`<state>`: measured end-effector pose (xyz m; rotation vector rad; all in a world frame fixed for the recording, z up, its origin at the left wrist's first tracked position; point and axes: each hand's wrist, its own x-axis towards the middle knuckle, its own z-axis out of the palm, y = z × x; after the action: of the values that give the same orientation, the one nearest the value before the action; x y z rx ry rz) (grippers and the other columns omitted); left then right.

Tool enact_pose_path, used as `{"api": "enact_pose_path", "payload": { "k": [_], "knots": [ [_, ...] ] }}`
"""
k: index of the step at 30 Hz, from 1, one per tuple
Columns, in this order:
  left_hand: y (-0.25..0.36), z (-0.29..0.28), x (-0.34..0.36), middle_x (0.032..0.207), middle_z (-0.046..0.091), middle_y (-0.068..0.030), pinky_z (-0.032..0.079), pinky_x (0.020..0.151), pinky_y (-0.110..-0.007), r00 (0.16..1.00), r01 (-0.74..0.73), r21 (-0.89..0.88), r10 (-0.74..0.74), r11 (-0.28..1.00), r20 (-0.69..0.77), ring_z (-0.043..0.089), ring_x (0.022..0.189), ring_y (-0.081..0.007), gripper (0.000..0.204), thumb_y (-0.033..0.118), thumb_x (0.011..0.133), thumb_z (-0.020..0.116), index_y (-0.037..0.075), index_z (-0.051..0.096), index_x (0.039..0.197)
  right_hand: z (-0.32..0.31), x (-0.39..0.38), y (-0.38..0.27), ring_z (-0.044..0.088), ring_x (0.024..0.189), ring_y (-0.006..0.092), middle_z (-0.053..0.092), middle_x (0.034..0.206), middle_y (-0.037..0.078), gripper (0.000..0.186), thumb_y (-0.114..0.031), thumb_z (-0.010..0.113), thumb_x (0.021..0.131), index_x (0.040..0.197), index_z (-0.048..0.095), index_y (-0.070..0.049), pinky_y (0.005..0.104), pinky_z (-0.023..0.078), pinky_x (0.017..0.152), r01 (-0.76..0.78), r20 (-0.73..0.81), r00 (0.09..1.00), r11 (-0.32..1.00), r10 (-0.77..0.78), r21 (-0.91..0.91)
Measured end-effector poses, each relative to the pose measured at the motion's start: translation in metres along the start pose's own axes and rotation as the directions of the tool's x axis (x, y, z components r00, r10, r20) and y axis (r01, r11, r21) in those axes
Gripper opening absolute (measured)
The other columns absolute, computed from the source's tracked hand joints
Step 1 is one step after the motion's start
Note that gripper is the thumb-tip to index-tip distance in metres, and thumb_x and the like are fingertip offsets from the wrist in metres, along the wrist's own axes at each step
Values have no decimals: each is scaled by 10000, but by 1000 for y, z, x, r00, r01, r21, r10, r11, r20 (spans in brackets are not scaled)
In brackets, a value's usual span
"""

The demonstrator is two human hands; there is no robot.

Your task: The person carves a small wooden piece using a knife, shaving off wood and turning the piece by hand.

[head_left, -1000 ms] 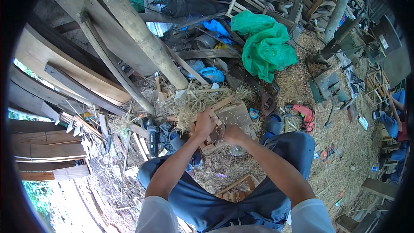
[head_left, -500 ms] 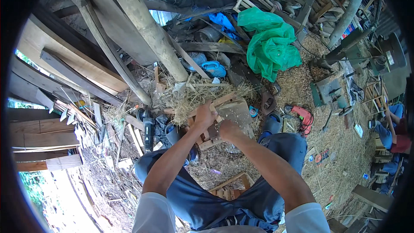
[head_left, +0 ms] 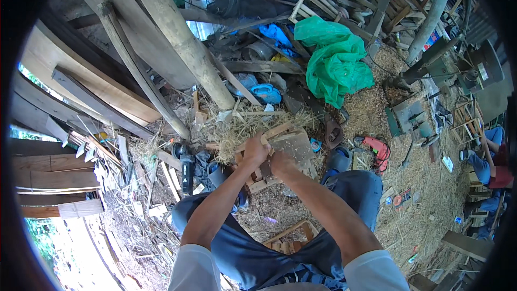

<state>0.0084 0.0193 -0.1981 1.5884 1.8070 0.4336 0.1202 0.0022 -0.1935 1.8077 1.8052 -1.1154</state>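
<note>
Between my knees stands a low wooden block [head_left: 296, 144] with pale chips scattered on its top. My left hand [head_left: 255, 150] is closed around a light wooden strip [head_left: 281, 129] lying slantwise at the block's left side. Close beside it, my right hand [head_left: 283, 165] is curled into a fist over the block's near edge. Motion blurs that fist a little, and whatever it grips is hidden. Below the hands, a small slatted wooden frame [head_left: 286, 235] rests on the ground between my legs.
A black angle grinder [head_left: 187, 172] lies left, a red power drill [head_left: 378, 150] right. Green plastic sheeting [head_left: 342, 67] and scrap wood lie ahead. A wooden post [head_left: 183, 37] leans at the left. At the far right sits another person [head_left: 498, 170], near a machine [head_left: 410, 117].
My right hand has shifted slightly left, closer to my left hand. My left hand keeps its hold on the strip. The view has tilted slightly.
</note>
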Motion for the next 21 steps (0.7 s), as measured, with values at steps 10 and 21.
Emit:
{"api": "enact_pose_path", "payload": {
  "k": [10,21],
  "knots": [
    [13,6,9,896,607,-292,477,773,-472,998,-65,182,64,981,15,592,868,-428,458,47,682,637,-13,547,1126,6,-3,34,602,1001,342,620,1039,203,264,-164,441,891,1043,602,-21,422,503,816,242,-79,963,956,-258,-165],
    [16,9,9,920,606,-289,485,777,-451,995,-91,156,83,984,55,593,886,-422,483,54,693,651,-46,519,1147,18,20,44,658,787,320,653,922,200,292,-212,434,903,1070,570,-17,423,525,639,275,-117,939,911,-323,-307]
  ]
}}
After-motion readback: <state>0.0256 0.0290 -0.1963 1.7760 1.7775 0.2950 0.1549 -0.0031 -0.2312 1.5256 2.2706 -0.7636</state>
